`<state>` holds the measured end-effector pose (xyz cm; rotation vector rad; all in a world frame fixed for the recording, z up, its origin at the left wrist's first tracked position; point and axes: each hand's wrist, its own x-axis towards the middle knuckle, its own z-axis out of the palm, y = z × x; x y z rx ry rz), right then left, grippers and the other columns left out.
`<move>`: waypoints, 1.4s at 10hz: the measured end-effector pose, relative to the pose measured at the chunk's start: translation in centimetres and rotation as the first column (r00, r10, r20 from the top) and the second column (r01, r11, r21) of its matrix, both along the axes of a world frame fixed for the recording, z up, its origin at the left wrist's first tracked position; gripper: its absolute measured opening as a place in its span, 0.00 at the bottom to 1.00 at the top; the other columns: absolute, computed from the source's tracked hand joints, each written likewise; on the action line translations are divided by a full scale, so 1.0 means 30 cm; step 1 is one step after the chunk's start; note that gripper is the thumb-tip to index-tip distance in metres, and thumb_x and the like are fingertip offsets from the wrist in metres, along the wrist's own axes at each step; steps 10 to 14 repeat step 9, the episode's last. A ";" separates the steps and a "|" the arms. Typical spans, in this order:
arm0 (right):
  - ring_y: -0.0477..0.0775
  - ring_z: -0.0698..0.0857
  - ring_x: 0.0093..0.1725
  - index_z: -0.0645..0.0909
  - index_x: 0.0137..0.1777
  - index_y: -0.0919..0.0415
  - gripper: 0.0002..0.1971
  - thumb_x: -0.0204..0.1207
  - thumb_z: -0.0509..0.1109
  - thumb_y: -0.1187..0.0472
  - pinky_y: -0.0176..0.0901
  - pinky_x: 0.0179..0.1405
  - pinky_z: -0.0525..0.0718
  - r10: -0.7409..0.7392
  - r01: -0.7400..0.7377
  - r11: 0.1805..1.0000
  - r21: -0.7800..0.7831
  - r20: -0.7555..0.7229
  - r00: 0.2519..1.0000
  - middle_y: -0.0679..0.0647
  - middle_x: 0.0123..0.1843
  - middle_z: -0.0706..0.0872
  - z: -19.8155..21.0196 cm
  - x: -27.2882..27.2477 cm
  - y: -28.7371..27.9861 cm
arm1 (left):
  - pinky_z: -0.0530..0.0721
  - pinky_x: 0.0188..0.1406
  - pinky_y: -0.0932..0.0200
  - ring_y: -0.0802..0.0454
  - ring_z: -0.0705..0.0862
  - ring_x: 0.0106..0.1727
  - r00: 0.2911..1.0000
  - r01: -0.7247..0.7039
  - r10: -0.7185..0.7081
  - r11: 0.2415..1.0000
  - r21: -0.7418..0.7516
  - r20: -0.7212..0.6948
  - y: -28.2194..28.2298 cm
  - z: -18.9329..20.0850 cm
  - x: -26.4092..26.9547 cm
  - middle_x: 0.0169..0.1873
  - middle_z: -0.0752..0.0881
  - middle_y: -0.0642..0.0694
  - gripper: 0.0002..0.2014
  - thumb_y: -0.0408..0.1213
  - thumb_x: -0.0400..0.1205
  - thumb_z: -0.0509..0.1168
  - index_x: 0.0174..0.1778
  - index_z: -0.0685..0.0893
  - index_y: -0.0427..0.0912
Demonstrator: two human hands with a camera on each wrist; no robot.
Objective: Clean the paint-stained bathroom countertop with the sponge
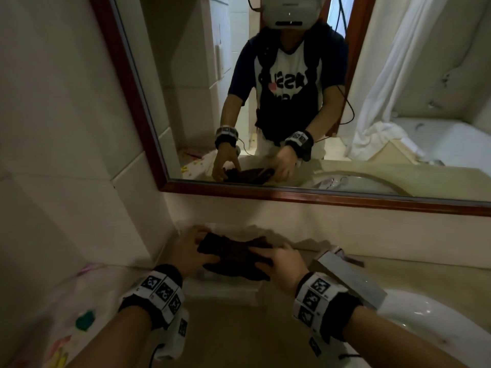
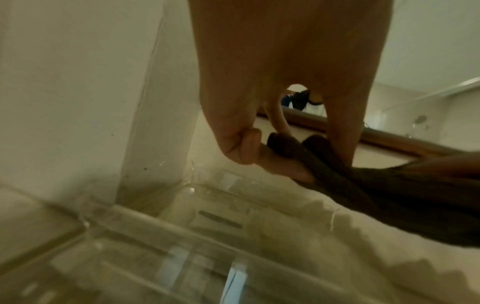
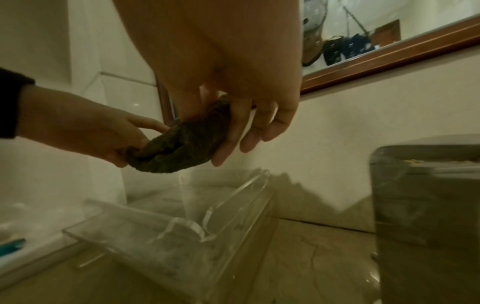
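Both hands hold a dark brown, limp sponge cloth (image 1: 233, 257) in the air above a clear plastic tray (image 1: 225, 290) at the back of the beige countertop (image 1: 233, 335). My left hand (image 1: 190, 248) pinches its left end (image 2: 285, 148) between thumb and fingers. My right hand (image 1: 281, 261) grips the right end, fingers curled round the cloth (image 3: 182, 148). The left hand (image 3: 103, 133) also shows in the right wrist view. Paint blotches, a green one (image 1: 85, 320) among them, stain the countertop at the left.
A wood-framed mirror (image 1: 292, 192) hangs behind the counter and reflects the person. A metal faucet (image 1: 348, 280) stands right of my hands over the white sink (image 1: 414, 320). Tiled wall (image 1: 66, 155) closes the left side. The clear tray (image 3: 182, 230) lies under the cloth.
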<state>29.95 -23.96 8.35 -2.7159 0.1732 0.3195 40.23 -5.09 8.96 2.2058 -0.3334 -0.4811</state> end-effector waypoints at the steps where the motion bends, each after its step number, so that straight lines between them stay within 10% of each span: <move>1: 0.61 0.64 0.75 0.60 0.78 0.38 0.23 0.85 0.54 0.52 0.54 0.71 0.62 0.032 -0.040 0.988 -0.150 -0.057 0.998 0.54 0.77 0.72 -0.022 0.071 0.041 | 0.76 0.47 0.59 0.46 0.80 0.52 0.999 0.018 -0.025 0.992 0.128 0.048 0.014 -0.043 0.032 0.45 0.79 0.48 0.18 0.31 0.76 0.72 0.59 0.74 0.43; 2: 0.61 0.61 0.78 0.62 0.78 0.39 0.22 0.84 0.55 0.52 0.59 0.76 0.56 0.059 -0.091 0.974 -0.207 -0.158 0.986 0.56 0.79 0.69 -0.062 0.119 0.055 | 0.81 0.45 0.57 0.49 0.80 0.45 0.994 -0.003 -0.031 0.949 0.317 0.102 0.046 -0.082 0.057 0.43 0.82 0.45 0.13 0.36 0.77 0.69 0.55 0.75 0.45; 4: 0.61 0.66 0.76 0.69 0.75 0.42 0.20 0.85 0.55 0.54 0.55 0.77 0.59 -0.005 -0.016 0.994 -0.105 -0.202 0.979 0.55 0.74 0.77 -0.069 0.144 0.054 | 0.77 0.61 0.54 0.46 0.78 0.63 0.861 0.098 -0.324 0.862 0.497 0.392 0.018 -0.133 0.079 0.64 0.79 0.46 0.17 0.41 0.79 0.66 0.64 0.79 0.48; 5: 0.61 0.72 0.73 0.72 0.73 0.42 0.19 0.83 0.57 0.55 0.53 0.75 0.65 -0.021 0.015 0.999 -0.044 -0.148 0.989 0.53 0.71 0.80 -0.069 0.154 0.071 | 0.72 0.65 0.54 0.48 0.75 0.68 0.846 0.251 -0.469 0.772 0.585 0.256 -0.028 -0.155 0.068 0.66 0.76 0.49 0.18 0.45 0.80 0.65 0.66 0.79 0.50; 6: 0.61 0.77 0.69 0.73 0.73 0.45 0.19 0.83 0.58 0.55 0.53 0.73 0.70 -0.021 0.016 0.999 -0.029 -0.204 0.979 0.56 0.69 0.82 -0.085 0.149 0.080 | 0.75 0.66 0.53 0.47 0.73 0.68 0.890 0.243 -0.412 0.793 0.559 0.198 -0.033 -0.183 0.059 0.67 0.74 0.48 0.18 0.45 0.79 0.66 0.65 0.79 0.51; 8: 0.68 0.51 0.80 0.74 0.71 0.46 0.20 0.80 0.62 0.52 0.64 0.77 0.55 0.071 -0.131 0.915 -0.381 -0.168 0.983 0.58 0.83 0.51 -0.066 0.100 0.105 | 0.69 0.70 0.48 0.44 0.74 0.69 0.875 0.192 -0.450 0.659 0.727 0.177 -0.080 -0.138 0.022 0.68 0.74 0.45 0.17 0.40 0.81 0.62 0.67 0.78 0.52; 14: 0.66 0.52 0.80 0.78 0.68 0.47 0.19 0.77 0.66 0.54 0.65 0.77 0.54 0.082 -0.154 0.917 -0.368 -0.204 0.976 0.56 0.82 0.56 -0.025 0.086 0.086 | 0.70 0.71 0.49 0.44 0.77 0.67 0.877 0.152 -0.430 0.670 0.727 0.213 -0.098 -0.077 -0.007 0.66 0.79 0.44 0.16 0.35 0.81 0.60 0.64 0.81 0.51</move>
